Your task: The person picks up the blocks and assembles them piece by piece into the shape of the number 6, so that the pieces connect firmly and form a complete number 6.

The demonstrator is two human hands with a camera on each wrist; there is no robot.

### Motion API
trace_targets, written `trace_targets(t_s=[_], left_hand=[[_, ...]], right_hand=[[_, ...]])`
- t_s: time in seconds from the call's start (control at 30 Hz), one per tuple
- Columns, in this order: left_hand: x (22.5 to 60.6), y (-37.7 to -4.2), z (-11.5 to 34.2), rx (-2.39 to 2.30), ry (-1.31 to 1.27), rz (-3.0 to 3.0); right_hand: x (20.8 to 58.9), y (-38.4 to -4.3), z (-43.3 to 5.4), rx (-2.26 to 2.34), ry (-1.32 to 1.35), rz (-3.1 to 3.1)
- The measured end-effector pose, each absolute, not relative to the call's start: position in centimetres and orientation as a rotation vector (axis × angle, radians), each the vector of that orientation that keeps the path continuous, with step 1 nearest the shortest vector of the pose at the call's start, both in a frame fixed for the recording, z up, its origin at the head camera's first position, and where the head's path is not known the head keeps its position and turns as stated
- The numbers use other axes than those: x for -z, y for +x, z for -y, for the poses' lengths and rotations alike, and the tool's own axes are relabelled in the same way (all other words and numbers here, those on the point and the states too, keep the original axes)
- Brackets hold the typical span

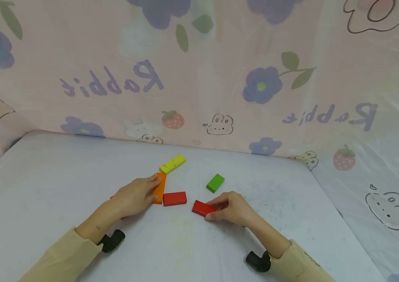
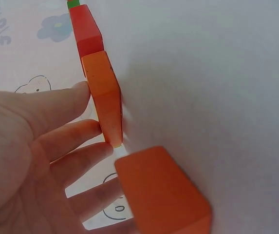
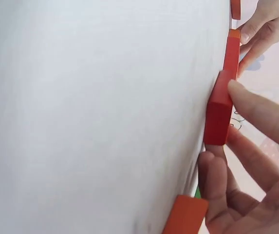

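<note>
The left hand [image 1: 132, 197] lies beside an orange block [image 1: 159, 188], fingers spread and fairly straight. In the left wrist view, its thumb and fingertips touch the edge of that orange block [image 2: 107, 97]. A red block [image 1: 175, 199] adjoins it on the right. The right hand [image 1: 231, 208] pinches a second red block [image 1: 202, 208] between thumb and fingers. In the right wrist view, the pinched red block [image 3: 219, 107] overlaps the other red block [image 3: 231, 56]. Another orange block [image 2: 163, 190] stands near the left palm, mostly hidden by the hand in the head view.
A yellow block [image 1: 173, 163] lies beyond the orange one, and a green block [image 1: 215, 183] beyond the right hand. One more orange block [image 3: 185, 214] shows below the right fingers. Behind the white table [image 1: 62, 164] hangs a printed rabbit-and-flower curtain [image 1: 199, 78].
</note>
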State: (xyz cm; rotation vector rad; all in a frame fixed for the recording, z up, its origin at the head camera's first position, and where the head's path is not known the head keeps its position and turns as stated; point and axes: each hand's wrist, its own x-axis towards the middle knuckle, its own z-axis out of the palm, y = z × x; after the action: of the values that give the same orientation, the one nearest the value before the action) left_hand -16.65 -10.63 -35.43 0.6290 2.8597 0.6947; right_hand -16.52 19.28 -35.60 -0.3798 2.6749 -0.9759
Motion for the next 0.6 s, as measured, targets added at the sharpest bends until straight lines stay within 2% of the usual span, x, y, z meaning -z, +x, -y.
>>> trace_targets(t_s=[0.17,0.6], left_hand=[[35.5,-16.6,10.7,-0.709,0.632,-2.861],[35.6,-16.6,10.7,-0.709,0.636,-2.865]], right_hand=[[35.7,-16.7,-18.6,0.998,-0.279,-2.689],[35.6,-17.1,-17.6,0.996,-0.214,-2.717]])
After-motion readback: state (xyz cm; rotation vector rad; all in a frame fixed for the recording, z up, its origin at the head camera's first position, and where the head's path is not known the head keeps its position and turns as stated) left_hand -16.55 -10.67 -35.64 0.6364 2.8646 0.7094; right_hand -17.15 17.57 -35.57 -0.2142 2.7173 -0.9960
